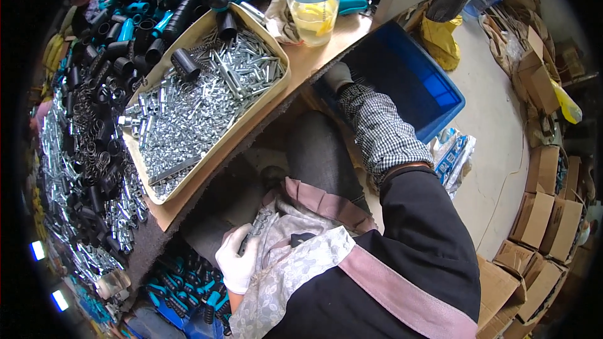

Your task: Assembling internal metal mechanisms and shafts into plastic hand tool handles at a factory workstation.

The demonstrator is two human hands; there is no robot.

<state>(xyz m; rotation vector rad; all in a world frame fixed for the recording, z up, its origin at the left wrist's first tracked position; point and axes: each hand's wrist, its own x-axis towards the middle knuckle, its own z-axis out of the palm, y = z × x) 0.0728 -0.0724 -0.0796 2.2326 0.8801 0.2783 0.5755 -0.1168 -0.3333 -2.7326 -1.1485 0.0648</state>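
My left hand (pixel 237 258), in a white glove, rests over my lap with its fingers curled round some small silvery metal parts (pixel 259 221); their exact kind is too small to tell. The parts lie against a grey patterned apron (pixel 314 248). My right arm, in a checked sleeve cover (pixel 377 122), reaches forward to a deep blue plastic bin (pixel 453 95). At the bin's near left side is my gloved right hand (pixel 338 76); its fingers are hidden in shadow, and what they touch cannot be made out.
A cream tray (pixel 286 66) full of small metal pins stands on the bench (pixel 169 212). Behind it are a clear cup (pixel 314 19) with yellow slices and a work glove (pixel 279 16). Black springs and teal handles heap up at left. Cardboard boxes (pixel 534 216) line the right.
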